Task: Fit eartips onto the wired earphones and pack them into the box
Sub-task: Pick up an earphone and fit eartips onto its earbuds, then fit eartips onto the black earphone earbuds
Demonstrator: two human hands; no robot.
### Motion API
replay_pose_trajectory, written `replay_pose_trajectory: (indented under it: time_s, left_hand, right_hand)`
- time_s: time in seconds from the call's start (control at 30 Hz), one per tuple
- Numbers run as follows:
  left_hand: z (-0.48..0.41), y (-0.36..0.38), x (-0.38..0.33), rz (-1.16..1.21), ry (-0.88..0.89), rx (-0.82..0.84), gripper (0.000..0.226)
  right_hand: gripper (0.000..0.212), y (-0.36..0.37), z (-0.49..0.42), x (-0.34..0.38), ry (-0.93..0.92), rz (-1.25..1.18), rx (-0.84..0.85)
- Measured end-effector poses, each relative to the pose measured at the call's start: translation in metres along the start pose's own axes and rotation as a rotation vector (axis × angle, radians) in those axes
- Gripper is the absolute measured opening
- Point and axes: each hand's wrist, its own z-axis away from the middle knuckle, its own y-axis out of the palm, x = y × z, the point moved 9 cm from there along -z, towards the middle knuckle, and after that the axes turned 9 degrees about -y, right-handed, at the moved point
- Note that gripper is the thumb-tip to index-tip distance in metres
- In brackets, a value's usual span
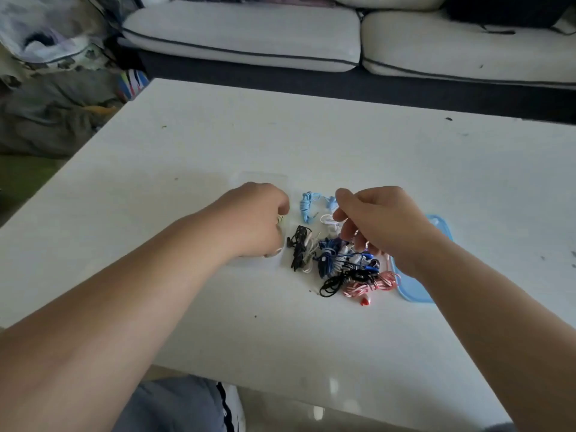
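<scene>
From my feed, both hands are out over the white counter (311,135), working close together at its middle. The left hand (255,219) sits knuckles-up inside a shallow clear box (265,177), whose far edge shows just past the fingers. That grip is clenched on a set of pale earphones (280,219); loops of the coil peek out at the fingertips and again under the heel of the palm.

The right hand (383,226) hangs just to the right of it, fingers bent down over the heap of earphones (343,263). Its fingertips are close to a white cable (328,219), but I cannot tell whether that grip has hold of anything.

The heap lies on the counter between and just near of the two hands. In it I see a black bundle (299,244) beside the box, a dark blue bundle (327,254), a black coil (333,283) and a red-and-white striped set (371,285). The light blue earphones (308,205) lie at its far side, between the hands. A blue lid (417,289) lies flat under the right wrist, to the right of the heap.

A white sofa (243,35) runs along the far side.
</scene>
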Motion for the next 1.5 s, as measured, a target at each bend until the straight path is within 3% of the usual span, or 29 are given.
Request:
replay_pose_trajectory:
  time_s: [0.13, 0.4, 0.6, 0.83, 0.97, 1.03, 1.13, 1.27, 1.5]
  left_hand:
    - [0.006, -0.005, -0.044, -0.006, 0.152, -0.113, 0.037]
    - [-0.01, 0.059, -0.066, -0.44, 0.17, 0.121, 0.054]
    - [-0.022, 0.053, -0.062, -0.377, 0.202, 0.002, 0.049]
    - [-0.008, -0.001, -0.059, 0.095, 0.24, -0.159, 0.043]
    - [0.01, -0.036, -0.059, 0.474, 0.206, -0.244, 0.037]
    - [0.015, -0.039, -0.061, 0.777, 0.143, -0.154, 0.036]
    - [0.019, -0.032, -0.068, 1.123, 0.025, 0.015, 0.042]
    - [0.016, -0.022, -0.081, 1.316, -0.001, 0.153, 0.047]
    - [0.017, -0.004, -0.105, 1.384, -0.03, 0.284, 0.048]
  right_hand:
    - [0.035, -0.007, 0.004, -0.018, 0.0, 0.121, 0.034]
    - [0.022, 0.005, 0.021, -0.022, -0.191, 0.271, 0.183]
    - [0.026, 0.011, 0.034, -0.02, -0.223, 0.334, 0.301]
    - [0.013, -0.009, 0.031, -0.019, -0.167, 0.204, 0.115]
    - [0.045, -0.01, 0.031, -0.025, -0.037, -0.166, 0.089]
    - [0.068, -0.006, 0.03, -0.021, -0.02, -0.426, 0.151]
    - [0.066, -0.003, 0.034, -0.008, -0.059, -0.703, 0.274]
    - [0.05, -0.012, 0.042, -0.004, -0.12, -0.796, 0.304]
    - [0.026, -0.048, 0.046, -0.026, -0.083, -0.833, 0.095]
